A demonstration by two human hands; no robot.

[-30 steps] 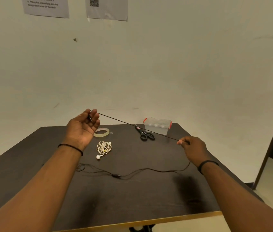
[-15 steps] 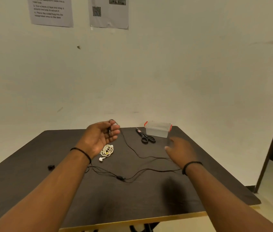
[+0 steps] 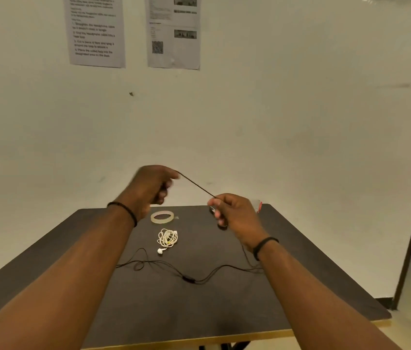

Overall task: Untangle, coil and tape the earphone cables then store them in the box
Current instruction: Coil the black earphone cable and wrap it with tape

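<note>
Holding a short taut stretch of the black earphone cable (image 3: 196, 185) above the table (image 3: 300, 286), the left hand (image 3: 152, 189) has its fingers curled round one end while the right hand (image 3: 234, 213) pinches the other, and the rest of the cable trails down past the right wrist to lie in loose loops on the tabletop near the front. The main risk seems to be those slack loops: pulling more length up into a coil could drag crossing strands into a knot, or snag them at the small inline piece (image 3: 189, 279) in the middle. A hard tug between the hands might also strain the thin wire. The white earphones (image 3: 167, 238), lying bundled just behind the loops, could be swept along if the black cable slides, and the tape roll (image 3: 162, 217) sits close behind them. The box (image 3: 258, 205) is mostly hidden behind the right hand, so an unseen bump is possible
</note>
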